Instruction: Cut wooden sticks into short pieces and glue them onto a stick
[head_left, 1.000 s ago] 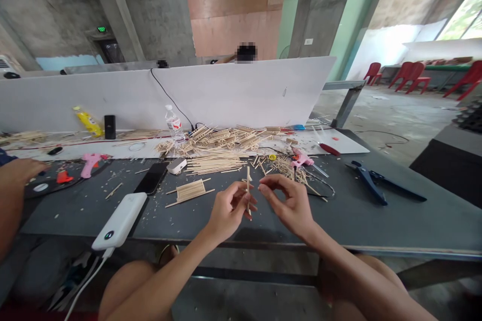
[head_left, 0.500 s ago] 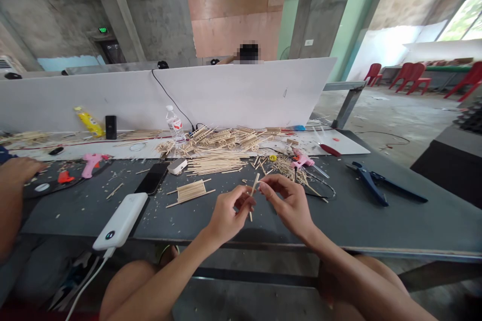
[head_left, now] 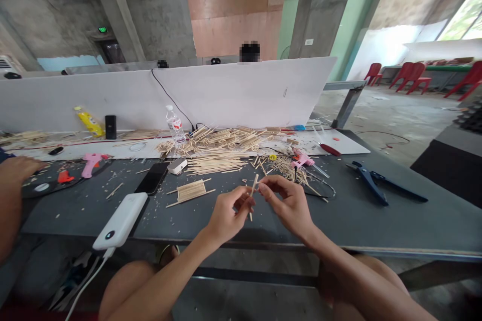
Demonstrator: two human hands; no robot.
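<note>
Over the front of the dark table, my left hand (head_left: 229,213) is closed around a thin wooden stick (head_left: 255,183). The stick stands tilted, with its top leaning right and its lower end showing beneath my fingers. Against its upper part my right hand (head_left: 288,203) is closed in a pinch; whatever lies between those fingertips is too small to make out. Left of my hands a small frame of wooden sticks (head_left: 191,190) lies flat. Behind it are loose wooden sticks (head_left: 216,164) and a heap of assembled stick pieces (head_left: 226,139).
Pink glue guns lie right (head_left: 302,160) and left (head_left: 90,164). Blue-handled cutters (head_left: 367,185) rest at right. A white power bank (head_left: 120,221), a black phone (head_left: 155,179) and a water bottle (head_left: 174,124) stand or lie leftward. Another person's hand (head_left: 23,168) is at far left.
My right fingertips have moved very slightly left, closer to the stick. My left hand keeps its hold with hardly any movement.
</note>
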